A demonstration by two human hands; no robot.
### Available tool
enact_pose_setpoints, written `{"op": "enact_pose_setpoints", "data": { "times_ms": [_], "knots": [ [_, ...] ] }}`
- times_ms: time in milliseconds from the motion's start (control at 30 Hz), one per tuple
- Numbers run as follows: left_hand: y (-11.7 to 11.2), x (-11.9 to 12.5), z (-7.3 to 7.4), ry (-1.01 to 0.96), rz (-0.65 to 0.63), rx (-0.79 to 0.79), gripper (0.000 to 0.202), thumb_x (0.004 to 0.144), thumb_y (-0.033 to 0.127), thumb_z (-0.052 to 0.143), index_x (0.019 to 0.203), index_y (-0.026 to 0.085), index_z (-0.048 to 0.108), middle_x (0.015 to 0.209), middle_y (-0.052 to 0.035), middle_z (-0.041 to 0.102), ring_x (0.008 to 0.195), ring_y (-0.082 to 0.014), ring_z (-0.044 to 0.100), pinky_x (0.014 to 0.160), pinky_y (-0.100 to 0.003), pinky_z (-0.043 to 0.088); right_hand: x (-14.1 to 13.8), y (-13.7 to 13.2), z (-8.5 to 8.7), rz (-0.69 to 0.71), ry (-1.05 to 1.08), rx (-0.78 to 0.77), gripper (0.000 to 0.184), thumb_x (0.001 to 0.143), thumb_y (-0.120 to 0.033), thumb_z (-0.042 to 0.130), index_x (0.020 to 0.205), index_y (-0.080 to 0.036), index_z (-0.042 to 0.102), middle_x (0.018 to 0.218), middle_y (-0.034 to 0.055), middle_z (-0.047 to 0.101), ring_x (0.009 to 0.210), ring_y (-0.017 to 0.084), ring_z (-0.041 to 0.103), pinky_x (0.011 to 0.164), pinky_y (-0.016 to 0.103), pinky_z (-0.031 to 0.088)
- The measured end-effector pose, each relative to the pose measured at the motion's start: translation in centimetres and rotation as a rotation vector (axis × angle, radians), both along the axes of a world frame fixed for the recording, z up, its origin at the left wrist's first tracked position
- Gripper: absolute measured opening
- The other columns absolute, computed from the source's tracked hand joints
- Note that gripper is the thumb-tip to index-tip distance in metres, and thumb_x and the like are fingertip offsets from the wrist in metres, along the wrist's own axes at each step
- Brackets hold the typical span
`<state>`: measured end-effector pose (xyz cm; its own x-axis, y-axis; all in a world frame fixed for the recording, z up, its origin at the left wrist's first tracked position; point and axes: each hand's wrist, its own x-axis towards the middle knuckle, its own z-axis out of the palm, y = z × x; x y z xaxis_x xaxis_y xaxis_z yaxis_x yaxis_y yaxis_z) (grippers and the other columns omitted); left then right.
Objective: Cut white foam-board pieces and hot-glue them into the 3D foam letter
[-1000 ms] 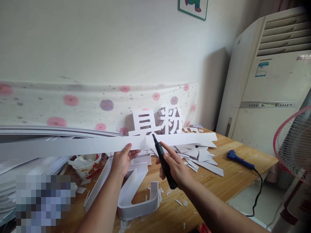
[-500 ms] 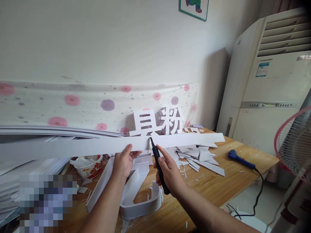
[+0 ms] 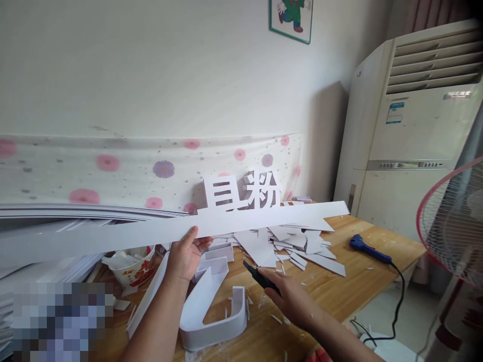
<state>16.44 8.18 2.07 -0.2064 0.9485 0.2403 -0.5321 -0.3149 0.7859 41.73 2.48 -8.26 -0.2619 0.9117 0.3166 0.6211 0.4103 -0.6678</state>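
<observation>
My left hand pinches the lower edge of a long white foam-board strip, thumb in front. The strip runs across the view above the table, its right end slightly higher. Lower and to the right, my right hand is closed round a black utility knife, tip pointing up and left, apart from the strip. A hollow white letter shape lies on the table under my hands. Behind the strip stand two white raised characters, their lower parts partly hidden.
White offcuts lie on the wooden table. A blue glue gun with a cord rests at the right. A paper tub holding scraps stands left. A fan and an air conditioner are at the right.
My right hand has drawn the knife down and away from the strip. My left hand still holds the strip, now tilted a little more. The camera view has shifted slightly.
</observation>
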Motion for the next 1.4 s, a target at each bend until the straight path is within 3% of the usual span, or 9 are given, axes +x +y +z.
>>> {"op": "enact_pose_setpoints", "data": {
  "times_ms": [100,167,367,433,533,900,1033,1200,1400],
  "knots": [
    [-0.5,0.2,0.3,0.010,0.007,0.010,0.043,0.057,0.028,0.086,0.090,0.016,0.063,0.070,-0.0012,0.073,0.055,-0.0181,0.069,0.053,-0.026,0.056,2.1,1.0,-0.3,-0.083,-0.445,0.035,0.046,0.080,-0.011,0.055,0.124,-0.025,0.062,0.106,0.0110,0.066,0.092,0.027,0.065,0.078,0.036,0.051],
    [-0.9,0.4,0.5,0.023,0.010,0.018,0.043,0.056,0.029,0.086,0.090,0.016,0.064,0.072,-0.0012,0.073,0.054,-0.0179,0.068,0.051,-0.026,0.056,2.6,1.2,0.0,-0.094,-0.505,0.144,0.041,0.080,-0.007,0.053,0.116,-0.023,0.065,0.106,0.0113,0.064,0.095,0.027,0.063,0.080,0.037,0.051],
    [-2.0,1.3,0.8,0.047,0.033,0.049,0.041,0.058,0.026,0.086,0.092,0.018,0.066,0.080,0.0012,0.073,0.058,-0.0135,0.066,0.048,-0.022,0.054,2.3,0.6,7.0,-0.131,-0.229,0.994,0.051,0.089,-0.030,0.062,0.136,-0.025,0.045,0.125,0.0138,0.054,0.117,0.030,0.050,0.102,0.057,0.037],
    [-2.5,1.6,1.0,0.037,0.036,0.075,0.043,0.061,0.024,0.085,0.099,0.021,0.066,0.091,0.0014,0.073,0.069,-0.0139,0.067,0.051,-0.022,0.056,1.9,1.1,9.9,-0.126,-0.317,0.956,0.069,0.083,-0.040,0.070,0.141,-0.021,0.039,0.133,0.0163,0.051,0.124,0.035,0.045,0.106,0.063,0.030],
    [-3.5,1.9,1.6,0.024,0.019,0.080,0.043,0.064,0.025,0.083,0.104,0.024,0.066,0.101,0.0007,0.073,0.077,-0.0157,0.067,0.052,-0.024,0.058,1.3,2.1,12.4,-0.026,-0.333,0.825,0.074,0.079,-0.039,0.074,0.141,-0.019,0.040,0.122,0.0132,0.059,0.108,0.030,0.055,0.099,0.056,0.041],
    [-7.8,2.7,5.1,-0.172,-0.055,0.047,0.055,0.046,0.026,0.092,0.096,0.023,0.070,0.090,-0.0009,0.076,0.065,-0.0173,0.070,0.041,-0.019,0.056,-0.4,2.0,14.8,0.373,0.161,0.936,0.064,0.088,-0.055,0.062,0.140,-0.023,0.043,0.117,0.0126,0.054,0.105,0.025,0.055,0.087,0.041,0.052],
    [-8.8,2.8,6.3,-0.146,-0.064,0.128,0.050,0.052,0.021,0.090,0.097,0.021,0.069,0.086,-0.0012,0.076,0.068,-0.0177,0.072,0.044,-0.019,0.057,-0.7,2.2,15.4,0.335,0.173,1.049,0.064,0.088,-0.056,0.061,0.141,-0.026,0.044,0.115,0.0122,0.055,0.102,0.026,0.056,0.084,0.043,0.053],
    [-8.4,3.0,7.3,-0.159,-0.021,0.148,0.049,0.054,0.018,0.088,0.098,0.021,0.066,0.079,0.0010,0.076,0.056,-0.0167,0.070,0.042,-0.021,0.056,-0.3,3.8,15.5,0.066,0.279,1.186,0.061,0.086,-0.048,0.067,0.138,-0.025,0.047,0.111,0.0124,0.055,0.099,0.027,0.056,0.082,0.043,0.054],
    [-4.7,2.2,8.2,-0.090,-0.014,0.005,0.004,0.080,0.013,0.066,0.084,0.012,0.066,0.070,-0.0062,0.074,0.057,-0.0183,0.071,0.045,-0.022,0.057,2.0,6.2,15.3,-0.041,0.169,1.340,0.067,0.080,-0.038,0.076,0.140,-0.025,0.047,0.111,0.0132,0.057,0.098,0.028,0.057,0.082,0.046,0.053]
  ]
}}
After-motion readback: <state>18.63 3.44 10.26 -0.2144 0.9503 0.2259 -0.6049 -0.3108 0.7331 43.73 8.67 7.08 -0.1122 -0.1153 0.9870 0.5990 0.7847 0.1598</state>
